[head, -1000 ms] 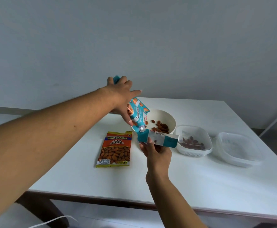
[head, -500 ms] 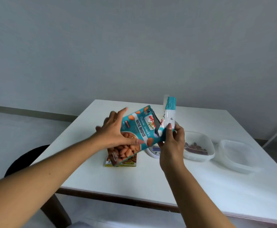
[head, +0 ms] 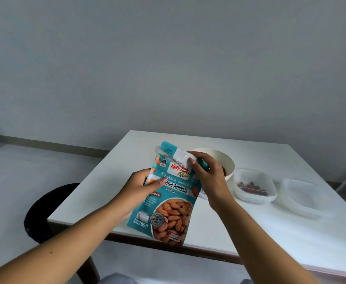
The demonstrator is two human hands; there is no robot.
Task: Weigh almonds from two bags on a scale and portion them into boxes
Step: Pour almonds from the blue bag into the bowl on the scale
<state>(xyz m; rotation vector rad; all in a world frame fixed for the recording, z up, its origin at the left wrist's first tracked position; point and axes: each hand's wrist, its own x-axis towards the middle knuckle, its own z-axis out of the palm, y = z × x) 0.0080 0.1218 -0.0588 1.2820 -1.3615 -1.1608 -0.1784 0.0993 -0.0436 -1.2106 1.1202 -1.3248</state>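
I hold a teal bag of roasted almonds (head: 168,203) upright above the near part of the white table (head: 239,228). My left hand (head: 141,187) grips the bag's left edge at mid height. My right hand (head: 207,171) pinches its top right corner at the seal. Behind my right hand stands a white bowl (head: 227,162) with a few almonds showing; what the bowl stands on is hidden. To its right is a clear box (head: 254,185) with some almonds in it. The orange almond bag is hidden behind the teal one.
Another clear box (head: 303,197) with nothing in it lies at the right of the table. A dark round stool (head: 43,212) stands on the floor left of the table. A grey wall runs behind.
The teal bag has come from tipped over the bowl to upright and nearer me. My right hand has moved to its top corner. The view has dropped back.
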